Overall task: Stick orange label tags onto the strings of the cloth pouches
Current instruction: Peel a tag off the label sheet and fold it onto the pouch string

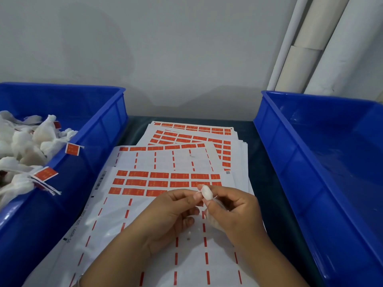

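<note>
Right now both hands meet over the front label sheet [165, 204] in the middle of the counter [261, 162], and between them sits one small white cloth pouch [206, 193]. The right hand [234, 210] pinches it from the right with thumb and forefinger curled round it; the left hand [174, 212] comes in from the left, its fingertips closed on the pouch's near end, where a thin string [214, 197] seems to trail off, though it is too fine to follow. The pouch's long axis runs roughly away from the person, tilted a little to the left. What matters for the coming move, I would judge, is that the remaining orange labels [159, 184] lie just beyond and to the left of the fingers, on the same sheet, so the left hand is the nearer one to peel a label while the right keeps the pouch. Whether a label is already on this string I cannot tell. Finished pouches [24, 146] with orange tags [45, 174] hanging over the rim fill the left blue bin [103, 125]; the right blue bin [310, 141] stands well apart on the other side.
</note>
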`<state>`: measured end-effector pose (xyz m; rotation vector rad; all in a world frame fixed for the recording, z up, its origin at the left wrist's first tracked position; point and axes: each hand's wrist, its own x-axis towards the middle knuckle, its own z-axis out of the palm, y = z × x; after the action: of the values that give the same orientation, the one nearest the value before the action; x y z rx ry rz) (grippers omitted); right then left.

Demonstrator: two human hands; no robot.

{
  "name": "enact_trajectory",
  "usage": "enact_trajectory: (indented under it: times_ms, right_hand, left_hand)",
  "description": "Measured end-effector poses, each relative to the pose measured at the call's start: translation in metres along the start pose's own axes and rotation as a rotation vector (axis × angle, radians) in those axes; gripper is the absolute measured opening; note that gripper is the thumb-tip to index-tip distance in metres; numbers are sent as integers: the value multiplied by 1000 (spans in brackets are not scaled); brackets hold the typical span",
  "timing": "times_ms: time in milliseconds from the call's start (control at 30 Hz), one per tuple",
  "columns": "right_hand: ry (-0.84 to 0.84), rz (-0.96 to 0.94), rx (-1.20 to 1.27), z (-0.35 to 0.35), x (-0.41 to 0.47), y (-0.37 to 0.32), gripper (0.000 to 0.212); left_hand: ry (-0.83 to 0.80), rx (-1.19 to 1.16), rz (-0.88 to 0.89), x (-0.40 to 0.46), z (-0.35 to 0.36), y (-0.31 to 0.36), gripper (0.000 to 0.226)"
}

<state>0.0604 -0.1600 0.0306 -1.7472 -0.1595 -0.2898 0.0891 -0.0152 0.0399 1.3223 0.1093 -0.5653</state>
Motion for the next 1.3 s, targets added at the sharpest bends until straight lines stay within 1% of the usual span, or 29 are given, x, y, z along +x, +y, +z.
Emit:
enact_trajectory:
  times_ms: [67, 167, 200, 400, 433, 500, 567, 600, 667, 733, 767, 833, 933, 967, 1033, 1100, 1133, 1167, 1200, 1300]
  right_hand:
    - [7, 7, 4, 0, 0, 0, 19]
    - [26, 29, 5, 0, 1, 2, 19]
    - [32, 33, 5, 0, 1, 2, 19]
    - [69, 74, -9, 0, 4, 8, 10]
    - [69, 80, -10, 0, 4, 8, 11]
    - [71, 97, -26, 0, 4, 9, 15]
    - [59, 130, -33, 1, 5, 11, 8]
    - [51, 152, -32, 1, 5, 10, 2]
    - [47, 178, -45, 2, 6, 13, 10]
    - [52, 225, -85, 2, 8, 13, 13]
    - [30, 254, -109, 2, 9, 14, 16]
    - [-50, 317, -124, 2, 10, 13, 22]
    - [-226, 419, -20, 1, 11, 8, 32]
    - [-269, 445, -9, 0, 11, 6, 34]
    - [-338, 476, -40, -2, 10, 3, 33]
    - [-401, 477, -40, -5, 9, 3, 27]
    - [-416, 472, -2, -6, 9, 2, 20]
    - [-419, 466, 60, -7, 8, 1, 13]
    - [-413, 458, 123, -8, 8, 0, 10]
    - [-329, 447, 274, -9, 8, 2, 23]
  left_hand:
    - [48, 80, 55, -1, 2, 1, 24]
    - [196, 396, 195, 0, 4, -1, 16]
    - [224, 455, 238, 1, 4, -2, 13]
    - [279, 556, 353, 6, -2, -2, 9]
    - [291, 617, 382, 5, -2, -2, 10]
    - [325, 833, 445, 6, -2, -2, 16]
    - [369, 1039, 507, 6, -2, -3, 21]
    - [403, 1084, 533, 7, -4, -3, 20]
    - [491, 1109, 569, 9, -8, -3, 16]
    - [577, 1100, 601, 9, -14, -2, 14]
    - [610, 1094, 615, 10, -17, -2, 14]
    - [670, 1092, 633, 10, -20, -2, 12]
    - [750, 1066, 643, 12, -21, -1, 11]
    - [754, 1058, 636, 12, -22, -1, 10]
    - [705, 1038, 610, 13, -22, -1, 10]
    - [633, 1025, 605, 13, -20, -1, 12]
    - [607, 1016, 615, 13, -18, -1, 13]
    - [588, 996, 626, 12, -16, -1, 13]
    - [569, 971, 639, 10, -14, -1, 11]
    - [525, 952, 670, 8, -7, -2, 7]
